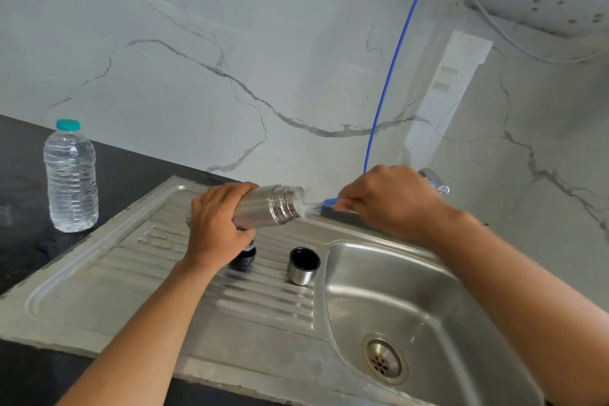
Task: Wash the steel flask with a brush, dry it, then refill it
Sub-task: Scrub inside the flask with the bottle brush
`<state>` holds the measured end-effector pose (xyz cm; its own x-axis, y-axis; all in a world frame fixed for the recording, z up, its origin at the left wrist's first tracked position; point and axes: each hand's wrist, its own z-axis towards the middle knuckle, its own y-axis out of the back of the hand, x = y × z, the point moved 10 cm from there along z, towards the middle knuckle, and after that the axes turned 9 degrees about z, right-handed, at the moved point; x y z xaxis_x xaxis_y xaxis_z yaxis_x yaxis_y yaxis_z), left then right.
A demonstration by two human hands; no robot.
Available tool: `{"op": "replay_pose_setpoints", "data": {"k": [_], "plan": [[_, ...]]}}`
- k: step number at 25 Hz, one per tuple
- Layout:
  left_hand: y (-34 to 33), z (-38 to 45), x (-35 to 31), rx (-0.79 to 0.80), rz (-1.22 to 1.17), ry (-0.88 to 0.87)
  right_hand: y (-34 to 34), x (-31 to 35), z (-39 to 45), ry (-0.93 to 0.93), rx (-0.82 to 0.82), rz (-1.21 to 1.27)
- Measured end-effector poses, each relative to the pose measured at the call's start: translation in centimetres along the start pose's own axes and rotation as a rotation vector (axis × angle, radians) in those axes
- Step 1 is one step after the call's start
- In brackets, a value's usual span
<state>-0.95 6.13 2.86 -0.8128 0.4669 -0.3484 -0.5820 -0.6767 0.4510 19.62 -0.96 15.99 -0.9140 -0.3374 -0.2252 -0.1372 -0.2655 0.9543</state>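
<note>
1. The left hand [217, 224] has its fingers curled round the cylindrical steel flask [267, 206], held sideways above the ribbed steel drainboard [99, 273].
2. The right hand [392, 204] pinches the blue-handled brush [324, 204], with white bristles at the flask mouth.

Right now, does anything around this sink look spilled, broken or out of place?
Nothing stands out. The steel flask is tipped sideways only because the left hand holds it for the brush; its cup stands upright on the drainboard.
</note>
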Motion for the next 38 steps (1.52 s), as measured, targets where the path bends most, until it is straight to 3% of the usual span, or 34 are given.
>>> {"op": "replay_pose_setpoints", "data": {"k": [3, 8, 14, 18, 23, 28, 34, 38], "plan": [[0.1, -0.1, 0.4, -0.022, 0.001, 0.060, 2.2, -2.3, -0.3, -0.053, -0.053, 0.010], [-0.4, -0.4, -1.1, 0.003, -0.011, -0.032, -2.0, 2.6, 1.0, 0.019, 0.012, -0.009], [0.0, -0.1, 0.6, -0.019, -0.004, 0.055, 1.4, -1.9, -0.4, -0.067, -0.030, 0.003], [-0.3, -0.6, -1.9, 0.008, -0.048, -0.022, -1.9, 2.3, 0.6, 0.016, 0.013, -0.005], [0.5, 0.0, 0.3, -0.011, -0.018, 0.055, 1.7, -2.1, -0.8, -0.057, -0.021, 0.026], [0.0, -0.6, -2.0, -0.001, -0.053, -0.011, -1.6, 2.7, 0.7, 0.034, -0.025, -0.027], [0.3, -0.1, 0.1, -0.009, -0.025, 0.072, 2.1, -2.0, -0.8, -0.087, -0.041, 0.030], [0.3, -0.3, -1.9, -0.010, -0.037, -0.019, -1.4, 2.6, 0.5, 0.014, -0.037, -0.013]]}}
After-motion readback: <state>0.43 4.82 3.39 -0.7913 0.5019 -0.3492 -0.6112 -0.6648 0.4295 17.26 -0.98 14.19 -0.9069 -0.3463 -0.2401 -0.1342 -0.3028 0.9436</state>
